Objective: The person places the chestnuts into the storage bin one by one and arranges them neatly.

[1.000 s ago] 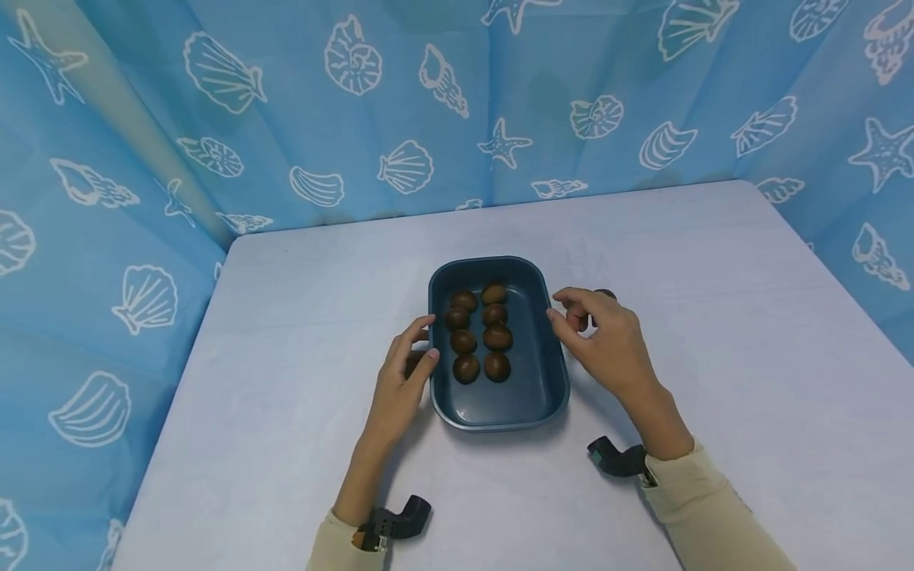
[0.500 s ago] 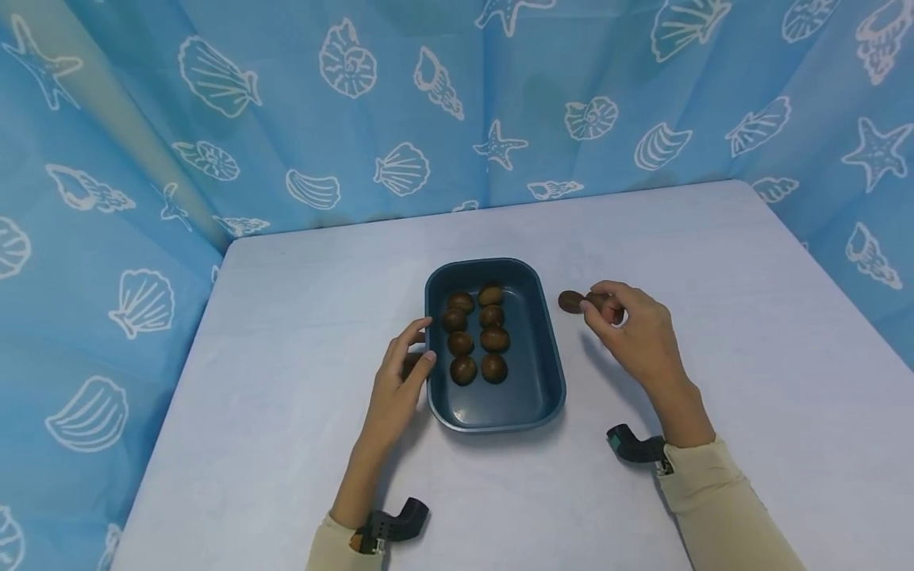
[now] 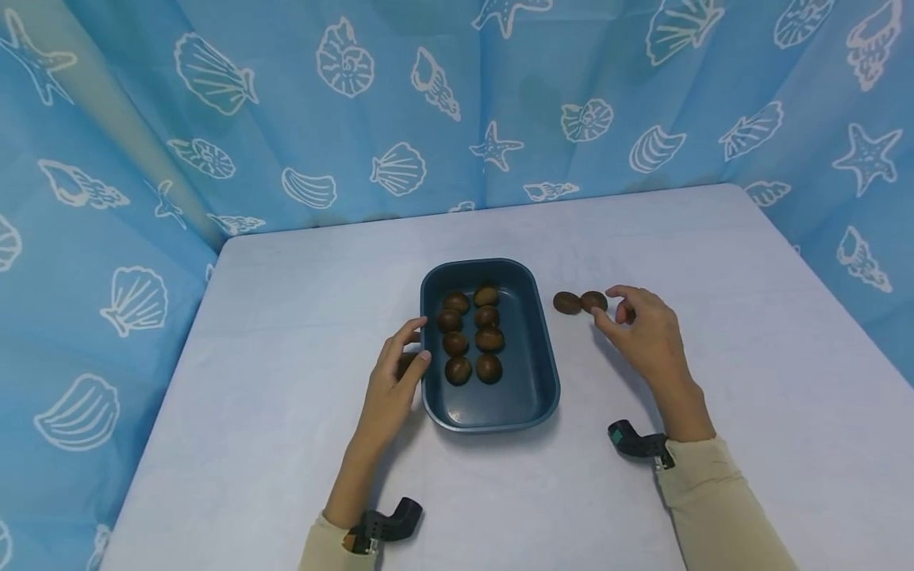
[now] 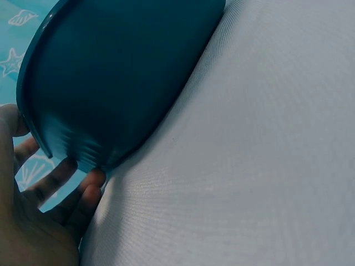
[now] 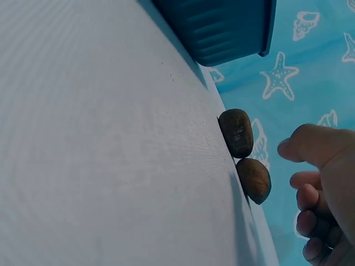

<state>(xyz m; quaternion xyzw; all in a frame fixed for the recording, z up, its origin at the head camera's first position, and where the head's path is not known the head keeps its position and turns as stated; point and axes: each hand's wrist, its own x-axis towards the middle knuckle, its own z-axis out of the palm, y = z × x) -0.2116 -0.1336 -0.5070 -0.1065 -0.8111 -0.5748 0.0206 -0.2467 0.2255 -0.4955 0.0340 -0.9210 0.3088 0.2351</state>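
A blue tray (image 3: 525, 396) holds two columns of glossy brown nuts that look like chestnuts (image 3: 489, 369). My left hand (image 3: 385, 390) touches the tray's left side, fingertips against the outer wall and thumb at the rim, as the left wrist view shows. Right of the tray, a chestnut (image 3: 567, 303) and another chestnut (image 3: 593, 301) lie side by side on the table. Close to the right-hand one of the pair is my right hand (image 3: 646, 333), thumb and forefinger spread with nothing between them. In the right wrist view both chestnuts (image 5: 254, 180) rest clear of the fingers.
A white cloth covers the table (image 3: 286, 317). Behind it and along the sides hangs a blue curtain (image 3: 400, 95) with white seashell prints. A black wrist camera (image 3: 635, 444) sits at the right sleeve, and a black wrist camera (image 3: 393, 522) at the left.
My right hand has moved right from the tray's edge, uncovering the two chestnuts on the table, and its fingers have spread. My left hand has stayed at the tray.
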